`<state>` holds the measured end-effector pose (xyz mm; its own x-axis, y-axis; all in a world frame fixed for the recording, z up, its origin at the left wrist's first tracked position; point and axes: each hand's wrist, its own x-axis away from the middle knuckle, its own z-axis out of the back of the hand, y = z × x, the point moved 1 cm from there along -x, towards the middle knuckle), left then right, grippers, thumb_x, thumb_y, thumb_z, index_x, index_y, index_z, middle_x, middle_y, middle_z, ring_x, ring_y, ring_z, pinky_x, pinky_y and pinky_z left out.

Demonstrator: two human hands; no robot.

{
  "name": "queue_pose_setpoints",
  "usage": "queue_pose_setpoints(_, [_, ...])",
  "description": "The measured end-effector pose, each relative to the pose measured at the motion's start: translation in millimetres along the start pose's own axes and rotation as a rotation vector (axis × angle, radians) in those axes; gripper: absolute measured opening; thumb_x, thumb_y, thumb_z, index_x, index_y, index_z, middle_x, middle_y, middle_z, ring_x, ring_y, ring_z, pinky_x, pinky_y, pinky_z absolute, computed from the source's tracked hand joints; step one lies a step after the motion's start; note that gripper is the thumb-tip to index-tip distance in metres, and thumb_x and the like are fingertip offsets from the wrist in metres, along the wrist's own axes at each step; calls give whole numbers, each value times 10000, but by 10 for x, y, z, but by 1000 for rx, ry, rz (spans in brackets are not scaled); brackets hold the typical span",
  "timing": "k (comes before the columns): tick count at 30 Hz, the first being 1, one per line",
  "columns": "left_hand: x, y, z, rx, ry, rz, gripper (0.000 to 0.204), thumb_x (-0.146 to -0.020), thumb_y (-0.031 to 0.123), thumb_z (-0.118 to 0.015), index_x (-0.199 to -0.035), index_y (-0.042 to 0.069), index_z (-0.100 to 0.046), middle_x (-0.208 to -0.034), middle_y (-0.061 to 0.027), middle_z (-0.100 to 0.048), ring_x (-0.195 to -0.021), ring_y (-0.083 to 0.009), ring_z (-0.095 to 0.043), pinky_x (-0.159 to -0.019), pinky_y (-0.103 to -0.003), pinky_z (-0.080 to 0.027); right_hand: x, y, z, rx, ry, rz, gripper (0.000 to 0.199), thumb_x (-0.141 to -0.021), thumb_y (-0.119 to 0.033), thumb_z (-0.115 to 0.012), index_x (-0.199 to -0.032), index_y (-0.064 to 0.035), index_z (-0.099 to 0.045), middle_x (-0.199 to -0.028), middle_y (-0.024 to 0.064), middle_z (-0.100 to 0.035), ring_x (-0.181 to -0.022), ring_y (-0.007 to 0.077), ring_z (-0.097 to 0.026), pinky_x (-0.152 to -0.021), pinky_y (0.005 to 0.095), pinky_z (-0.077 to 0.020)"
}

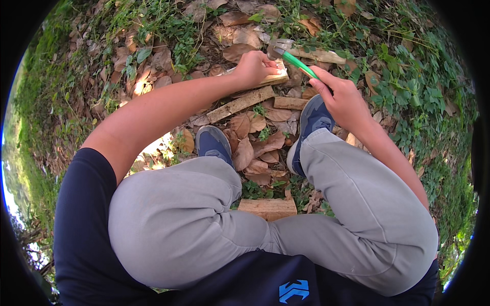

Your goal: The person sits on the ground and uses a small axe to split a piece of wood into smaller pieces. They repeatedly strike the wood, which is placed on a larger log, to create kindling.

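My right hand point(343, 98) is wrapped round the lower part of a green-handled hammer point(300, 64). The hammer's metal head is up and to the left, close beside the fingers of my left hand point(252, 69). Those left fingers are curled in a pinch over the end of a pale wooden block point(277, 79); what they pinch, if anything, is hidden or too small to name. Just nearer to me lies a longer wooden strip point(241, 103), set at a slant, with a short wood piece point(291, 103) to its right.
Beyond the hammer lies another wood piece point(319, 55). A wooden block point(268, 208) sits between my legs. My blue shoes point(213, 142) rest among dry brown leaves point(244, 151). Green plants point(408, 94) cover the ground to the right.
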<state>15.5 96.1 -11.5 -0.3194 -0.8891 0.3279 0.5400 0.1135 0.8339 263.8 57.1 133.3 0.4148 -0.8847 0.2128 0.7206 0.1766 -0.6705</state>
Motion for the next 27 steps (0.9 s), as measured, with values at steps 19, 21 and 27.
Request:
queue_pose_setpoints(19, [26, 59, 34, 36, -24, 16, 323, -824, 272, -915, -924, -11, -794, -898, -106, -741, -705, -164, -684, -619, -368, -523, -25, -66, 100, -36, -13, -85, 348, -1073, -295, -603, -1362, -114, -676, -769, 211, -666, -639, 353, -612, -615, 433, -477])
queue_pose_setpoints(21, [24, 96, 35, 17, -37, 39, 314, -824, 278, -915, -918, 2, -798, -895, -101, -738, -691, -160, -678, -603, -367, -517, -30, -38, 117, -1, -120, -166, 345, -1073, -291, -607, -1364, -121, -677, -782, 207, -675, -627, 333, -596, -620, 419, -478])
queue_pose_setpoints(27, [1, -126, -13, 17, 68, -157, 348, -820, 303, -922, -892, -10, -785, -788, -106, -722, -601, -160, -644, -558, -372, -493, -70, -31, 169, -19, 6, -2, 374, -1061, -282, -628, -1380, -91, -664, -840, 211, -702, -693, 350, -650, -655, 419, -494])
